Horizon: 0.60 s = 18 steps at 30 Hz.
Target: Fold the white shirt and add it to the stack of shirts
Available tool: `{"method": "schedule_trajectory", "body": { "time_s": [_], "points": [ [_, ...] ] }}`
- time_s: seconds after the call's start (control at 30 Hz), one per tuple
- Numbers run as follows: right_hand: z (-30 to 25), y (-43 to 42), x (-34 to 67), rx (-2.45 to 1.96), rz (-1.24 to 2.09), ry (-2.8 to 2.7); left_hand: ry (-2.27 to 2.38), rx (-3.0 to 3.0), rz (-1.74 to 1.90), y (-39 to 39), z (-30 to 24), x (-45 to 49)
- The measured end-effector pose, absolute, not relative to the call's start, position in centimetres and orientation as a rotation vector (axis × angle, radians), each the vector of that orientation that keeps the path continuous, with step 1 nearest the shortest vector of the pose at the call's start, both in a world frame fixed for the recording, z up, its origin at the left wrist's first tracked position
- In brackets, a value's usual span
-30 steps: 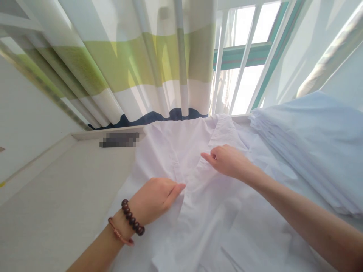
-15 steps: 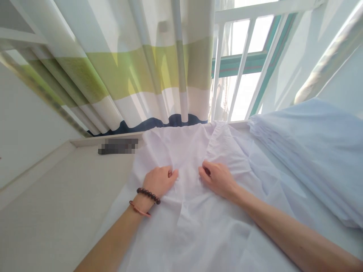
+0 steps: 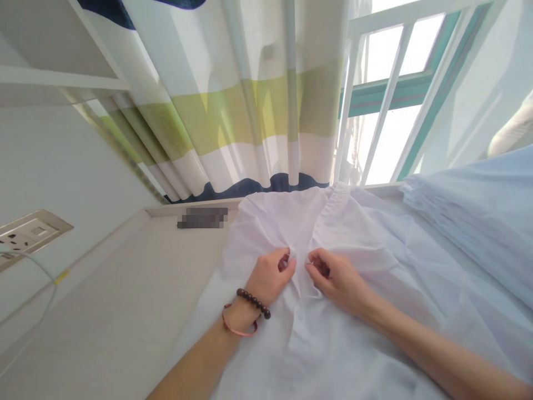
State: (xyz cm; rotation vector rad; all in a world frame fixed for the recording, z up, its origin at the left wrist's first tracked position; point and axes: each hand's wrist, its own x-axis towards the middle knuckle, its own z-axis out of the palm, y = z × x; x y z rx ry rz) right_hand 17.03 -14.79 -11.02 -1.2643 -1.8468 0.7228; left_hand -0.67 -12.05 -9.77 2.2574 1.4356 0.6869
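Observation:
A thin white garment (image 3: pixel 275 216) lies spread out, wrinkled, with a gathered band along its far right part. Over its middle, my left hand (image 3: pixel 270 272) is closed, thumb and fingers pinching the cloth. Close by on the right, my right hand (image 3: pixel 339 278) makes the same kind of pinch on the cloth, a small gap between the two. Creases run from the fingertips down the garment. Whether a small part such as a button sits in the fingers, I cannot tell. A dark bead bracelet (image 3: pixel 253 303) and a reddish band (image 3: pixel 240 333) circle my left wrist.
Folded pale-blue cloth (image 3: pixel 478 205) lies at the right. A blurred dark object (image 3: pixel 202 218) rests near the board's back edge. Behind hang a striped curtain (image 3: pixel 233 116) and white railing bars (image 3: pixel 387 100). On the left wall are a socket (image 3: pixel 35 236) and a cable (image 3: pixel 52 300).
My hands have come closer together over the garment, and their fingers now pinch the cloth. The view has turned left, bringing the wall socket and cable into sight.

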Motion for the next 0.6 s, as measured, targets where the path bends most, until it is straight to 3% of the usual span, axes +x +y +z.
{"method": "schedule_trajectory", "body": {
  "time_s": [0.27,0.6],
  "points": [
    [-10.9,-14.6,17.5,-1.192,0.888,-1.761,1.167,2.282,0.636,-12.5,-9.4,-0.5],
    [-10.5,-14.4,17.6,-1.126,0.967,-1.815,0.973,1.674,0.522,-11.0,-9.5,-1.2]
  ]
}}
